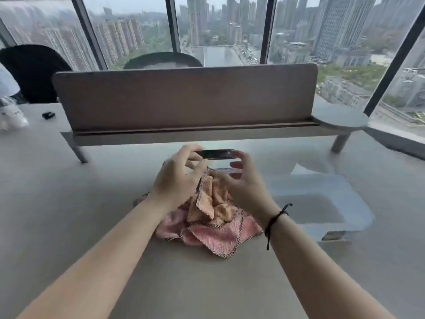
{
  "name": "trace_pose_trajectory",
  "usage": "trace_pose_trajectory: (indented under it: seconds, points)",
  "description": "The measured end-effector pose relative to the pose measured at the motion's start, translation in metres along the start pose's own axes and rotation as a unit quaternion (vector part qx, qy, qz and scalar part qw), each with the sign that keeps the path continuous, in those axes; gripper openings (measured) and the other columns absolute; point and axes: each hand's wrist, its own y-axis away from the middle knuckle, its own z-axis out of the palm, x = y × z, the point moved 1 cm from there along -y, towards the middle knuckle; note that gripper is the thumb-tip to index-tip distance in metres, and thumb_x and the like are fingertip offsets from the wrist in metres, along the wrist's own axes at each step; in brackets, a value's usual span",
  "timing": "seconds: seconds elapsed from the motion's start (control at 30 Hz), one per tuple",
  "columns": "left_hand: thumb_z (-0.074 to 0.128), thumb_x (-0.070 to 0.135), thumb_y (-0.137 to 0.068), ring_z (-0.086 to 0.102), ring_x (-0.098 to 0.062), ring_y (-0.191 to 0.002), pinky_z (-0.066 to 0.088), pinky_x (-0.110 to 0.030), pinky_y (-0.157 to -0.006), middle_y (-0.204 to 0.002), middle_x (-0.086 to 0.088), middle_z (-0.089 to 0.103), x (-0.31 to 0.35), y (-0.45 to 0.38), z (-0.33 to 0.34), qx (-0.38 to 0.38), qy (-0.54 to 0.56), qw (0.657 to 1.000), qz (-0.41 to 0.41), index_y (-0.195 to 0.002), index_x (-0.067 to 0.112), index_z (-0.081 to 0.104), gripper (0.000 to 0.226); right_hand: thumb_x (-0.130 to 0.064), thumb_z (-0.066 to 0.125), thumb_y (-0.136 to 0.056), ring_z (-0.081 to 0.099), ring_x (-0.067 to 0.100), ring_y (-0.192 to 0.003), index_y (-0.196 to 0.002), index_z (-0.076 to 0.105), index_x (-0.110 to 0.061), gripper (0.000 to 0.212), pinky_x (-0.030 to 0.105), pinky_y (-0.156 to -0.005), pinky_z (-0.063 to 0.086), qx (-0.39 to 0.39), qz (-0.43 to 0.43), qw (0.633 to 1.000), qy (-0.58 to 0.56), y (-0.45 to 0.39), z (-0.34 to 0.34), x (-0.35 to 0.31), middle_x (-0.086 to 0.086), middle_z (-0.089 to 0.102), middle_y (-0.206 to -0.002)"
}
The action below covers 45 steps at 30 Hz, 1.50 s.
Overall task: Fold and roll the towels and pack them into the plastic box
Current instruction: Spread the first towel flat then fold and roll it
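This was a high-rise office. A long grey tabletop (69,203) was split across the middle of the frame by a brown desk divider (184,100), with dark office chairs (32,72) behind it at upper left. Floor-to-ceiling windows (218,31) along the top looked down on city towers.

No text, label, brand, number or sign can be read anywhere. The dark phone (217,154) just beyond the towels (211,217) shows only a blurred screen, and the buildings outside the window carry no legible lettering.
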Motion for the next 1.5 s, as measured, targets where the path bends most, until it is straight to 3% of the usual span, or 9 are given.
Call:
trace_pose_trajectory:
  seconds: [0.27,0.63,0.77,0.93,1.03,1.1,1.23,1.37,1.5]
  points:
    - [0.071,0.031,-0.086,0.064,-0.012,-0.083,0.055,-0.035,-0.081,-0.091,0.013,0.067,-0.094,0.104,0.056,0.024,-0.049,0.998,0.044,-0.112,0.028,0.068,0.026,-0.048,0.064,-0.084,0.054,0.023,-0.119,-0.136,0.046,-0.03,0.058,0.036,-0.097,0.045,-0.028,-0.15,0.937,0.313,0.056,0.056,0.118,-0.001,0.055,-0.133]
    - [0.066,0.035,-0.087,0.065,-0.017,-0.095,0.052,-0.039,-0.09,-0.107,0.01,0.07,-0.099,0.127,0.06,-0.026,-0.092,0.994,0.053,-0.132,0.036,0.052,0.047,-0.058,0.053,-0.09,0.059,0.021,-0.11,-0.117,0.066,-0.032,0.04,0.036,-0.092,0.047,0.01,-0.187,0.91,0.371,0.062,0.058,0.115,-0.004,0.062,-0.118]
    - [0.062,0.035,-0.091,0.063,-0.016,-0.087,0.052,-0.04,-0.086,-0.116,0.011,0.068,-0.094,0.128,0.063,-0.051,-0.095,0.992,0.064,-0.14,0.042,0.04,0.054,-0.031,0.061,-0.092,0.064,0.022,-0.096,-0.102,0.075,-0.027,0.018,0.037,-0.08,0.052,0.039,-0.22,0.933,0.283,0.059,0.056,0.116,-0.002,0.066,-0.104]
    - [0.062,0.033,-0.094,0.058,-0.016,-0.118,0.047,-0.035,-0.095,-0.138,0.014,0.057,-0.089,0.13,0.062,-0.058,-0.053,0.994,0.081,-0.148,0.044,0.025,0.066,-0.026,0.053,-0.098,0.065,0.017,-0.089,-0.107,0.07,-0.021,0.02,0.037,-0.076,0.052,0.062,-0.233,0.958,0.156,0.065,0.045,0.107,-0.006,0.068,-0.096]
    - [0.065,0.029,-0.094,0.058,0.008,-0.106,0.044,-0.016,-0.09,-0.121,0.019,0.062,-0.086,0.13,0.061,-0.042,0.019,0.997,0.065,-0.152,0.037,0.021,0.074,-0.026,0.045,-0.101,0.066,0.026,-0.095,-0.109,0.061,-0.014,0.022,0.048,-0.084,0.052,0.0,-0.232,0.971,0.063,0.073,0.046,0.099,0.004,0.071,-0.102]
    - [0.064,0.016,-0.095,0.061,0.01,-0.104,0.043,-0.008,-0.09,-0.116,0.014,0.067,-0.086,0.129,0.061,-0.067,0.133,0.988,0.045,-0.154,0.026,0.021,0.073,-0.023,0.044,-0.103,0.061,0.036,-0.098,-0.099,0.055,-0.004,0.022,0.05,-0.094,0.05,-0.093,-0.167,0.974,-0.124,0.079,0.049,0.085,0.018,0.065,-0.106]
    - [0.067,0.008,-0.091,0.06,0.004,-0.116,0.049,-0.017,-0.096,-0.123,0.032,0.061,-0.085,0.126,0.055,-0.068,0.252,0.965,0.035,-0.151,0.029,0.027,0.076,-0.02,0.043,-0.103,0.064,0.029,-0.098,-0.116,0.053,-0.008,0.021,0.041,-0.095,0.048,-0.262,-0.03,0.875,-0.407,0.089,0.036,0.064,0.019,0.062,-0.114]
    - [0.077,0.011,-0.081,0.066,0.003,-0.096,0.048,-0.015,-0.082,-0.103,0.024,0.07,-0.083,0.127,0.043,-0.079,0.251,0.963,0.052,-0.112,0.038,0.065,0.042,-0.019,0.044,-0.1,0.07,0.032,-0.098,-0.129,0.054,0.003,0.037,0.046,-0.096,0.051,-0.33,-0.016,0.833,-0.444,0.087,0.022,0.064,0.023,0.067,-0.115]
    - [0.085,0.034,-0.074,0.063,-0.005,-0.075,0.05,-0.018,-0.071,-0.076,0.013,0.069,-0.08,0.128,0.029,-0.11,0.299,0.944,0.082,-0.071,0.03,0.07,0.016,-0.033,0.068,-0.087,0.069,0.03,-0.102,-0.124,0.061,-0.003,0.048,0.048,-0.097,0.049,-0.372,-0.009,0.802,-0.468,0.086,0.009,0.069,0.016,0.073,-0.11]
